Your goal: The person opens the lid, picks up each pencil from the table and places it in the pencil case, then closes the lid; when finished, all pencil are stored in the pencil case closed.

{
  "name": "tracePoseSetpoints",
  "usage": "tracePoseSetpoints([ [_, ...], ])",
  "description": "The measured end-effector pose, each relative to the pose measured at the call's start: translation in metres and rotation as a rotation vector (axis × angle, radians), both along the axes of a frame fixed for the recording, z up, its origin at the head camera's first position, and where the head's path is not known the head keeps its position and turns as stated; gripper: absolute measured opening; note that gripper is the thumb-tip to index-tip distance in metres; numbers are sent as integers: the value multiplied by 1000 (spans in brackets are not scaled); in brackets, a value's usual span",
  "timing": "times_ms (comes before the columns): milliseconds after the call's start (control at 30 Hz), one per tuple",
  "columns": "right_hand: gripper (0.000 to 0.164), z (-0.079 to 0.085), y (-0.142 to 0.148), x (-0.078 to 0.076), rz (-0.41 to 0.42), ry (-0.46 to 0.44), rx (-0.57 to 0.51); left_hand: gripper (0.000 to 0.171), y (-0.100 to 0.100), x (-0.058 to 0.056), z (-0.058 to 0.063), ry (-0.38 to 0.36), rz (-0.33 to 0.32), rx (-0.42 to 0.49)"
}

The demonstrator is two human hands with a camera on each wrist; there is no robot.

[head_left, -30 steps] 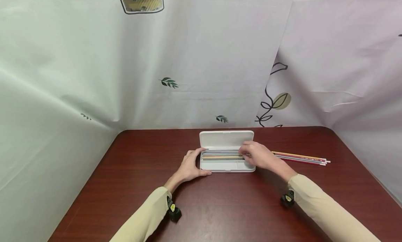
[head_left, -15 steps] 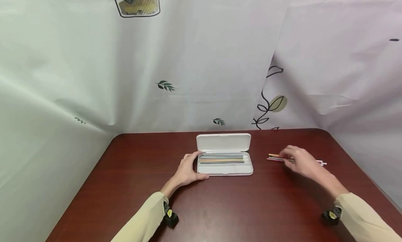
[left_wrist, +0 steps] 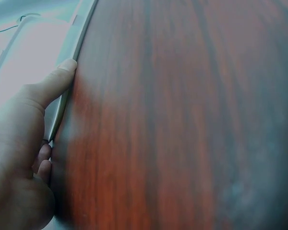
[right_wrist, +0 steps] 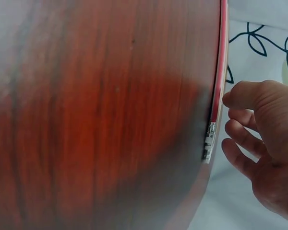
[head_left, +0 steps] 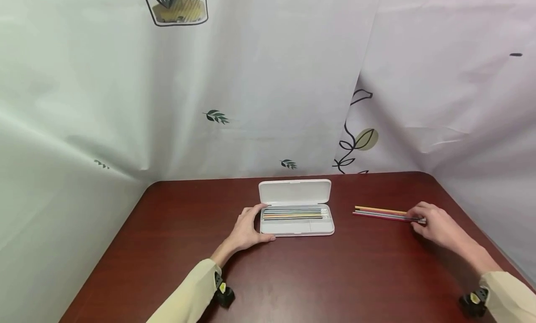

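An open white pencil case (head_left: 296,227) lies mid-table with its lid (head_left: 295,191) tipped back, and several coloured pencils (head_left: 294,214) lie in its tray. My left hand (head_left: 256,223) holds the case's left end. In the left wrist view the thumb (left_wrist: 57,81) lies along the case's front edge (left_wrist: 72,52), with the fingers curled at the end. A few loose pencils (head_left: 381,212) lie to the right of the case. My right hand (head_left: 416,220) is at their eraser ends. My right hand's (right_wrist: 229,114) thumb touches the red pencil (right_wrist: 221,72), fingers loosely curled beside it.
The dark red wooden table (head_left: 293,276) is backed by white curtains printed with leaves (head_left: 360,141). Its right rear corner is close behind my right hand. Black wrist cameras (head_left: 224,292) sit on both cream sleeves.
My right hand left the pencil case and moved right to the eraser ends of the loose pencils. My left hand stayed on the case's left end.
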State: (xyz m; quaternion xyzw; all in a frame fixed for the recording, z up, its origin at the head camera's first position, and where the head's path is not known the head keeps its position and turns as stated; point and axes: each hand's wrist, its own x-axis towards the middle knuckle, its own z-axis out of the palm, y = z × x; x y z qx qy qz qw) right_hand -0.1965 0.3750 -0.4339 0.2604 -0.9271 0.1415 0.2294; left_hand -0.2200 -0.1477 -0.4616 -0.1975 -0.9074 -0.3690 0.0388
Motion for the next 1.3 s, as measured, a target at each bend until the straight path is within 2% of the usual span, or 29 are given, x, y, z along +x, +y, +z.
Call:
tracePoseSetpoints([
  [200, 30, 0, 1, -1, -25, -13, 8, 88, 0, -3, 1, -6, 6, -22],
  [533, 31, -5, 0, -6, 5, -17, 15, 88, -1, -1, 4, -10, 15, -22],
  [833, 33, -7, 2, -9, 20, -32, 26, 89, -1, -2, -1, 6, 13, -15],
  [1000, 32, -7, 3, -11, 29, -24, 46, 88, -1, -2, 0, 6, 9, -16],
  [1300, 32, -5, 3, -12, 42, -70, 69, 88, 0, 1, 3, -19, 13, -20],
])
